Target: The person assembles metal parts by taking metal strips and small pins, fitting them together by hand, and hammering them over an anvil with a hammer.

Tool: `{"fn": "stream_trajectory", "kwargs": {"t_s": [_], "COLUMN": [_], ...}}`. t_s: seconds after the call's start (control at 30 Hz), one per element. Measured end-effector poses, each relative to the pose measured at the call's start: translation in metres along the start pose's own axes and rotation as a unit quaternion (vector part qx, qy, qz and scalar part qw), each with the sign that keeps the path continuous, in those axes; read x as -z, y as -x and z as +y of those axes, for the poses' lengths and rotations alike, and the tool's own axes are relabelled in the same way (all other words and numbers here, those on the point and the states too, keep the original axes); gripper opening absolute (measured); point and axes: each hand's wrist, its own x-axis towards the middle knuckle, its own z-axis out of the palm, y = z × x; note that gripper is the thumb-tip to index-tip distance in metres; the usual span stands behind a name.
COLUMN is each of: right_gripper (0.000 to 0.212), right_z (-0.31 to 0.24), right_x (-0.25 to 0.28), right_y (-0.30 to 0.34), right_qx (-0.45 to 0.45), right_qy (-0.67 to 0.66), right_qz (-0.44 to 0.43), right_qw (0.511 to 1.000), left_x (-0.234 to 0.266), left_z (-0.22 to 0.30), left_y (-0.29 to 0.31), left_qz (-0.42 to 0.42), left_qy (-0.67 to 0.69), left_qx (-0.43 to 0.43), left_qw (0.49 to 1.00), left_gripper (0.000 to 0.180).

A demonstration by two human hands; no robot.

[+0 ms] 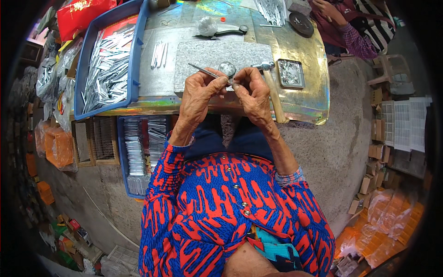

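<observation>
Pinching a slim metal rod (pixel 203 70) in left fingers (pixel 216 85), right fingers (pixel 253 77) curled, hold unclear, speckled stone block (pixel 200 51) beyond.

Silvery rod (pixel 200 69), speckled grey slab (pixel 203 51), blue tray (pixel 137 51), red-on-blue squiggled shirt (pixel 210 198)

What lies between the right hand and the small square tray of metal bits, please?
In the head view, a wooden-handled hammer lies between the right hand and the square tray.
</observation>
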Motion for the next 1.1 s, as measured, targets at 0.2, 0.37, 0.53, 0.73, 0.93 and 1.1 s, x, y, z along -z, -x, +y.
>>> {"fn": "stream_trajectory", "kwargs": {"t_s": [0.2,0.37,0.53,0.73,0.93,1.1], "right_gripper": [0.015,0.019,0.018,0.017,0.015,0.015], "right_z": [0.004,0.005,0.010,0.008,0.008,0.007], "right_x": [-0.006,-0.009,0.000,0.007,0.012,0.014], "right_y": [-0.003,-0.010,-0.007,-0.004,-0.003,-0.001], "right_qx": [-0.063,-0.081,-0.083,-0.094,-0.099,-0.103], "right_qy": [0.000,-0.088,-0.080,-0.070,-0.086,-0.083], "right_qz": [0.047,0.053,0.076,0.087,0.094,0.096], "right_qw": [0.997,0.991,0.990,0.989,0.987,0.987], "left_x": [0.001,0.003,0.005,0.005,-0.002,0.003], "left_z": [0.001,-0.001,0.000,-0.003,-0.002,0.001], "left_y": [-0.011,-0.031,-0.043,-0.047,-0.050,-0.054], "left_qz": [0.018,0.039,0.048,0.048,0.069,0.019], "left_qy": [-0.124,-0.187,-0.258,-0.294,-0.249,-0.308], "left_qx": [-0.076,-0.132,-0.140,-0.136,-0.146,-0.132], "left_qw": [0.989,0.973,0.955,0.945,0.955,0.942], "left_gripper": [0.010,0.007,0.008,0.008,0.007,0.006]}}
